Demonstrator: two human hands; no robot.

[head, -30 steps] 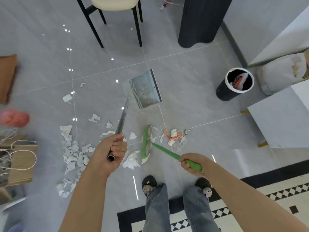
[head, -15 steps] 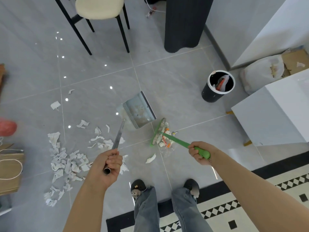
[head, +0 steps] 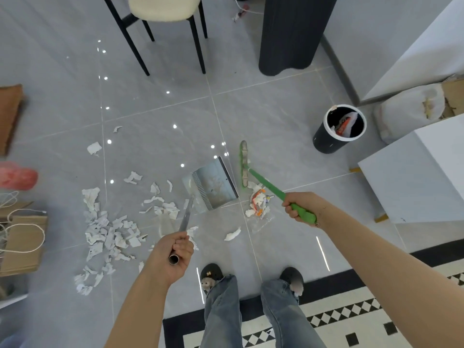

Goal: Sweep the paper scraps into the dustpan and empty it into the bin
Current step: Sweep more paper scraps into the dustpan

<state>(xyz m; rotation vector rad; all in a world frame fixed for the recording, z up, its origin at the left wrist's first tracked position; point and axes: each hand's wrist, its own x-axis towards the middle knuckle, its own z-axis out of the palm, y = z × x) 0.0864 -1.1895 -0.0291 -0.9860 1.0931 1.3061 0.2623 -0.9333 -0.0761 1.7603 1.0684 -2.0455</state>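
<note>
The grey tiled floor (head: 276, 116) filled most of the frame, with a black-and-white patterned rug (head: 351, 320) along the lower right. A chair (head: 164, 11) with a cream seat stood at the upper centre, a dark fluted column (head: 293, 33) to its right, and a white cabinet (head: 424, 177) at the right edge. The black bin (head: 336, 131), white-rimmed and holding a bag, stood right of centre, well apart from the dustpan (head: 213, 185), which rested on the floor at mid-frame. The green broom (head: 244, 164) had its head just right of the dustpan's open edge. Paper scraps (head: 108, 229) lay spread across the lower left of the floor, and a smaller heap of litter (head: 258, 203) lay just below the broom head. The left hand (head: 173, 254) was clenched round the dustpan's metal handle (head: 185, 219); the right hand (head: 301, 209) grasped the green broom handle
</note>
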